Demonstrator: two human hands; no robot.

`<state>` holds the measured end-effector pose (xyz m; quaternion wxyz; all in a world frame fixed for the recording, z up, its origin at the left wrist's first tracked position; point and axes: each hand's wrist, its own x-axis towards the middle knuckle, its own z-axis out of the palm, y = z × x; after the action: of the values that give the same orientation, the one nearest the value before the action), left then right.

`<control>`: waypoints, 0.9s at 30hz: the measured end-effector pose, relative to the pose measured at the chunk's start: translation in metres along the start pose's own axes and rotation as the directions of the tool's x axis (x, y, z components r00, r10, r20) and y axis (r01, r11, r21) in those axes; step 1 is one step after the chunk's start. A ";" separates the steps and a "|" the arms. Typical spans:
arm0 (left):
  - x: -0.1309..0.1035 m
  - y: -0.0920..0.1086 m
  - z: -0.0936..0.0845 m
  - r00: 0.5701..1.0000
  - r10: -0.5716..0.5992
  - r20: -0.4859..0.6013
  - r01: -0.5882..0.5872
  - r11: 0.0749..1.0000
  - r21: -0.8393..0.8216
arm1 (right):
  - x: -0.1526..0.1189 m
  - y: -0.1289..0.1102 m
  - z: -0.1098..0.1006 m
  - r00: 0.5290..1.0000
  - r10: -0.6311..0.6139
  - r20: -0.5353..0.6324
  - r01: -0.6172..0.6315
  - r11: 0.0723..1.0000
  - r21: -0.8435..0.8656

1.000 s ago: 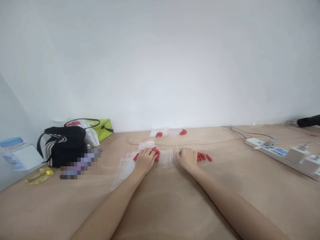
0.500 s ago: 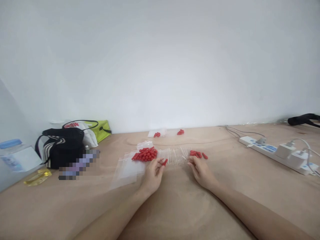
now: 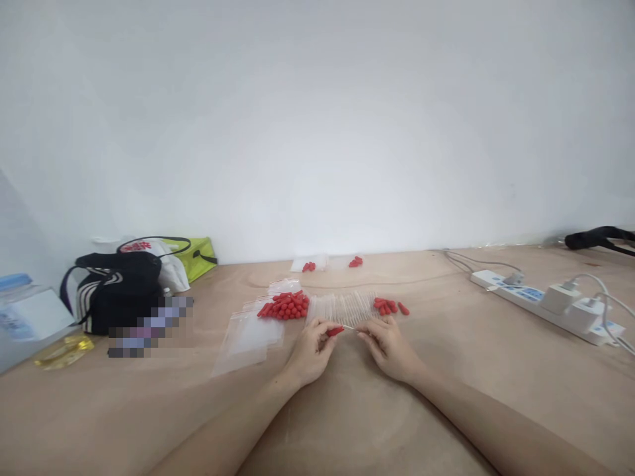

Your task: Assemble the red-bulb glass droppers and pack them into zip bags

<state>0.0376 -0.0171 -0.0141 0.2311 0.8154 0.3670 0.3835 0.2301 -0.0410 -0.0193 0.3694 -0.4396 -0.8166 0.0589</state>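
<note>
Grey-white wall (image 3: 347, 132) fills the background, down to the far edge of the wooden bench (image 3: 347, 423). White power strip (image 3: 533, 299) aslant toward the bench's right side, plugs and cords attached. Toward the left edge, close together: black bag (image 3: 124, 294) with white stripes, white bag (image 3: 176, 270) with red print, yellow-green bag (image 3: 204, 251).

Both forearms enter over the near edge. Left hand (image 3: 310, 350), about mid-bench: fingers curled, thumb and fingertips pinched together. Right hand (image 3: 391, 347) opposite, near but apart: thumb and forefinger nearly meeting, other fingers loosely bent.

Clear zip bags (image 3: 241, 340) lie flat and overlapping, on the left-edge side of the left hand. Row of thin sticks (image 3: 340, 307) just beyond the hands, on the far-edge side, laid side by side. Red heap (image 3: 285, 306) at the row's left end, partly over the zip bags; smaller red cluster (image 3: 385, 306) at its right end. Two little red groups (image 3: 308, 267) near the far edge.

Single red piece (image 3: 336, 331) in the left pinch. Single pale stick (image 3: 350, 328) in the right fingertips, its other end at the red piece; cannot tell whether inserted.
</note>
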 end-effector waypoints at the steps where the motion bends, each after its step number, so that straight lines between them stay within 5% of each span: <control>1: 0.000 0.000 0.000 1.000 0.001 0.000 -0.001 1.000 -0.002 | 0.000 0.000 0.000 1.000 0.006 0.004 -0.006 1.000 0.010; 13: -0.001 0.005 -0.006 1.000 0.025 -0.008 -0.024 0.998 0.065 | 0.005 0.005 0.006 0.999 -0.010 0.048 0.003 0.990 0.142; 27: -0.003 0.014 -0.009 0.992 0.052 0.115 -0.070 0.985 0.158 | 0.006 0.003 -0.003 0.989 -0.097 0.108 0.112 0.984 -0.140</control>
<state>0.0351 -0.0270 -0.0007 0.1722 0.8623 0.3584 0.3137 0.2315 -0.0351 -0.0150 0.2971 -0.4183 -0.8584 0.0016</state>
